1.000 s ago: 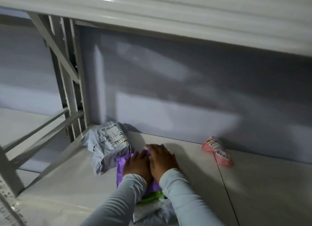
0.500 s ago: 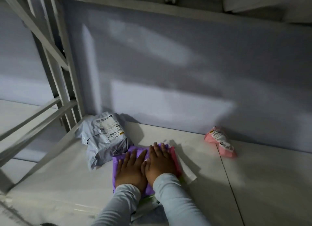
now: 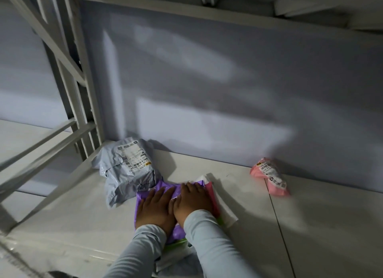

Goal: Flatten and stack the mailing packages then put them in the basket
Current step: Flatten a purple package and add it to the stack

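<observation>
Both hands are flat on a purple mailer (image 3: 165, 189) that sits on top of a small pile on the white shelf (image 3: 321, 226). The left hand (image 3: 156, 210) is palm down on the left part of the purple mailer, fingers straight and a bit spread, pointing toward the far wall. The right hand (image 3: 191, 202) lies right next to it, thumbs nearly touching, fingers straight and close together, pressing the right part of the same mailer. Neither hand is curled around anything, just pushing down.

Under the purple one, a pink mailer edge (image 3: 212, 197) pokes out on the right, and a white mailer (image 3: 224, 207) sticks out further right beneath that. A green strip (image 3: 176, 243) shows at the near end between the two pale sleeves (image 3: 209, 242). Can't tell how many are in the pile overall.

Just to the far left of the pile, touching the purple corner, is a puffy grey mailer (image 3: 126, 172) with a shipping label, still crumpled. Well apart on the right, against the grey back wall (image 3: 207, 91), lies a small pink package (image 3: 269, 176) with a white label. White shelf uprights (image 3: 83, 111) stand on the far left.
</observation>
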A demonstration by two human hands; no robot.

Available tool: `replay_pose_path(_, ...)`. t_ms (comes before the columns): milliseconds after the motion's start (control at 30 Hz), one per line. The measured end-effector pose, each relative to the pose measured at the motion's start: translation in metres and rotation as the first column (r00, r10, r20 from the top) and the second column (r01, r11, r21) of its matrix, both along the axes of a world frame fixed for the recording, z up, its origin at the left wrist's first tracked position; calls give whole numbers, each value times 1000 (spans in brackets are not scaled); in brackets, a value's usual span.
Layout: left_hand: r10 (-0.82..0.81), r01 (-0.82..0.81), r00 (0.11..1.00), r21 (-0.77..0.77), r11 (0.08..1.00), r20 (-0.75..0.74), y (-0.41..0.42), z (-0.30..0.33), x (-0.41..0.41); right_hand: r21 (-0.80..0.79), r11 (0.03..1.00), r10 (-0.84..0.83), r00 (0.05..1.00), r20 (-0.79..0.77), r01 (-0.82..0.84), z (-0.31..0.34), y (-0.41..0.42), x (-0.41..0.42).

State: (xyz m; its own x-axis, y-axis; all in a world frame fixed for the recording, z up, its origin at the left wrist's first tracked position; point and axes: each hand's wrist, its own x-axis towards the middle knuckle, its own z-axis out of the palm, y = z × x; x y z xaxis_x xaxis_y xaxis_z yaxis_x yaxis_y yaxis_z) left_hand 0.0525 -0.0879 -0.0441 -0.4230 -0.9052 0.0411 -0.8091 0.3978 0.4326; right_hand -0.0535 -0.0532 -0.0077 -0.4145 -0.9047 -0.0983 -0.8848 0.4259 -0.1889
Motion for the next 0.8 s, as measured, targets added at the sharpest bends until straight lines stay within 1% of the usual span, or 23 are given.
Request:
replay_pose_path(133,31,-33,999,-43,999,-43,2,2,6,-38,999,37,999,-14,-38,3,6,-5)
replay_pose_path(233,46,-49,997,-68,996,-55,2,0,8,-28,997,72,996,-60,-74,4,11,-14)
replay_pose_path(267,45,-49,998,-75,996,-54,2,0,8,-20,999,50,998,-48,-51,5,12,-17)
replay_pose_path(367,40,-45,998,-84,995,-56,3,-1,9,24,998,-64,992,105,62,3,15,-26)
replay_pose_path(433,48,-52,997,-78,996,-56,4,-1,11,40,995,-100,980,171,95,1,13,-31)
replay_pose_path(567,85,-87,995,-38,996,-55,5,-6,12,32,989,-148,973,177,144,2,13,-30)
replay_pose_path(633,97,-98,994,-16,995,-49,4,-8,12,19,973,-232,958,172,232,0,13,-31)
replay_pose_path(700,102,-101,994,17,995,-41,2,-8,13,20,941,-336,921,199,339,-1,13,-34)
replay_pose_path(800,102,-99,993,65,993,-54,-4,-6,13,49,915,-402,889,218,402,-5,12,-43)
